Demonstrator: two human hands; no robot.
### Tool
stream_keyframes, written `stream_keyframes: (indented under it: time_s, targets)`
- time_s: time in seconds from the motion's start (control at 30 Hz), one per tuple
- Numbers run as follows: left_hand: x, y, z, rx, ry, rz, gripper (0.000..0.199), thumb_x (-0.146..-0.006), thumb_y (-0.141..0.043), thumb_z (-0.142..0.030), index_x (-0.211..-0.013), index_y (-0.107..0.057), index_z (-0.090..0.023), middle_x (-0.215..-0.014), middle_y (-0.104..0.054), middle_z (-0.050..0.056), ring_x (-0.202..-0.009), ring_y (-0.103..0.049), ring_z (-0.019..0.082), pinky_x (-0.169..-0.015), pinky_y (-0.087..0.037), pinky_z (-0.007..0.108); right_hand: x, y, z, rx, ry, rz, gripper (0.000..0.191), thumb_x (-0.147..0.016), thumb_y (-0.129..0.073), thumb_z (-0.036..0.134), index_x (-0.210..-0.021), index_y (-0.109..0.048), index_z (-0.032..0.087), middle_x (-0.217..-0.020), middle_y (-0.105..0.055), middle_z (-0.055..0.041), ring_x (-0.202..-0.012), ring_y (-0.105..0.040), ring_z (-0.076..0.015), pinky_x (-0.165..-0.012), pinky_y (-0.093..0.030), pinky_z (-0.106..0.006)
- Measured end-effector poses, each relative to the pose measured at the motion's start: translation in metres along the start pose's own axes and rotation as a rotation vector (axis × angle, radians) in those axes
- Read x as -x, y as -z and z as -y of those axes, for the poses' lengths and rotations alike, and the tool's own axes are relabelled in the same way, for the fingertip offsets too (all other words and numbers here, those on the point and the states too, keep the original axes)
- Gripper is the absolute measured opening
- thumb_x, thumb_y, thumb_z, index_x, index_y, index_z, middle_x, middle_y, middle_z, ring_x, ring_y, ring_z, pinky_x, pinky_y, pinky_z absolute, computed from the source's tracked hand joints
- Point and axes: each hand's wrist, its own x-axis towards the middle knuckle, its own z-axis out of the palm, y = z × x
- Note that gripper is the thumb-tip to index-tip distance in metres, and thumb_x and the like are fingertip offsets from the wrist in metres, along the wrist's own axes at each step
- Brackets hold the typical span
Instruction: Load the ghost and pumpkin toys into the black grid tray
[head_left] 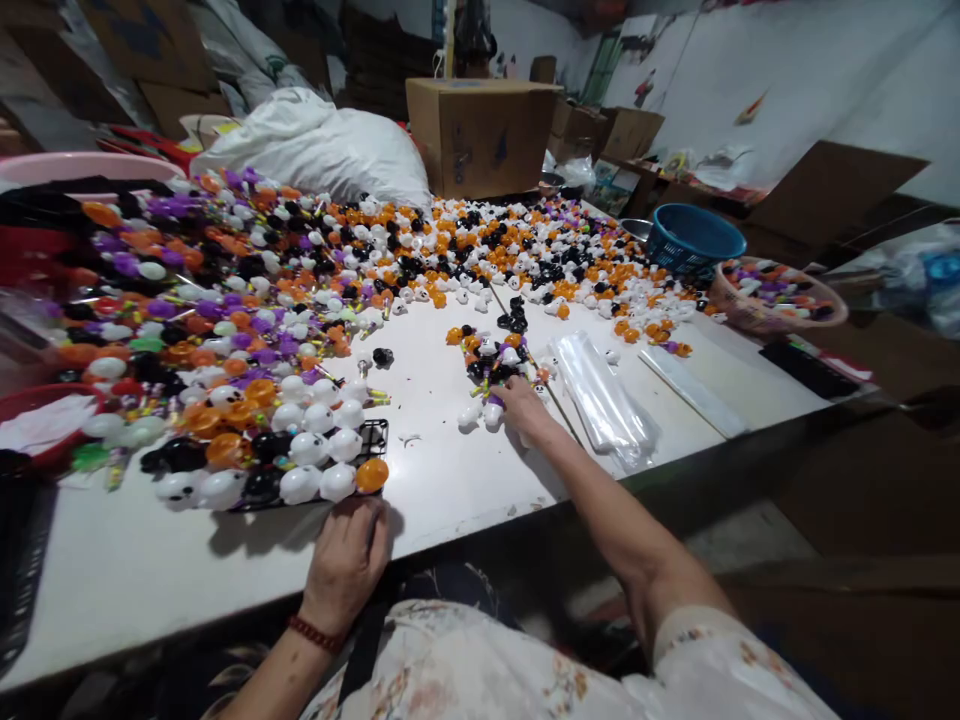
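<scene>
My left hand (349,550) rests curled at the front right corner of a black plastic rack (375,437); its fingertips are hidden. Rows of small ball-like plastic toys (300,482), white, black and orange, some with faces, stand in that rack. My right hand (523,410) reaches to a small heap of mixed toys (491,352), its fingers closed at a purple piece (495,398) on the near side. Two white toys (480,414) lie just left of those fingers. A thin stick (556,400) lies beside the right hand, partly behind it.
A big spread of loose toys (480,240) covers the table's back and left. Clear plastic bags (604,395) lie to the right. Behind stand a cardboard box (480,140), a white sack (322,145), a blue basket (694,240) and a pink basket (750,312) of toys.
</scene>
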Motion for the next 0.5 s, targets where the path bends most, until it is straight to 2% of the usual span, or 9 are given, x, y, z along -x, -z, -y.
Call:
stream_keyframes:
  time_s: [0.13,0.23,0.3,0.4,0.5]
  targets:
    - [-0.015,0.028,-0.009,0.170,-0.046,-0.054,0.043,-0.082,-0.066,-0.003,-0.122,-0.055,-0.014,-0.100,-0.067,0.012,-0.094,-0.065,0.023,-0.087,-0.054,0.039,-0.005,-0.005,0.003,-0.059,0.053,0.005,0.028,-0.088,-0.052,0.010,-0.110,-0.069,0.013,-0.115,-0.053,-0.0137,-0.093,-0.052,-0.0206,-0.082,-0.043,-0.030]
    - [-0.047,0.055,-0.015,0.074,-0.130,-0.012,0.057,-0.083,-0.068,-0.008,-0.136,-0.051,-0.020,-0.117,-0.067,0.013,-0.110,-0.063,0.026,-0.094,-0.050,0.041,0.001,-0.008,0.010,-0.105,0.063,-0.019,0.021,-0.096,-0.047,0.018,-0.103,-0.065,0.013,-0.113,-0.054,-0.0129,-0.087,-0.053,-0.0189,-0.077,-0.041,-0.030]
    - [-0.070,0.064,-0.015,-0.035,-0.178,0.063,0.055,-0.087,-0.065,-0.013,-0.139,-0.051,-0.020,-0.130,-0.063,0.013,-0.124,-0.058,0.028,-0.101,-0.044,0.043,0.007,-0.010,0.018,-0.148,0.048,-0.043,0.021,-0.099,-0.042,0.021,-0.101,-0.061,0.012,-0.105,-0.057,-0.0121,-0.084,-0.053,-0.0198,-0.074,-0.039,-0.030]
    - [-0.092,0.063,-0.006,-0.086,-0.215,0.172,0.044,-0.092,-0.058,-0.013,-0.136,-0.054,-0.018,-0.139,-0.058,0.010,-0.133,-0.051,0.028,-0.105,-0.039,0.042,0.017,-0.011,0.038,-0.321,0.037,-0.072,0.021,-0.100,-0.036,0.023,-0.102,-0.056,0.014,-0.091,-0.059,-0.0087,-0.080,-0.053,-0.0198,-0.070,-0.036,-0.030]
    - [-0.095,0.054,0.006,-0.081,-0.201,0.207,0.039,-0.092,-0.053,-0.009,-0.130,-0.057,-0.017,-0.133,-0.062,0.009,-0.127,-0.056,0.026,-0.102,-0.040,0.041,0.024,-0.013,0.068,-0.627,0.030,-0.059,0.016,-0.095,-0.045,0.025,-0.103,-0.056,0.017,-0.087,-0.061,-0.0052,-0.075,-0.053,-0.0173,-0.069,-0.037,-0.029]
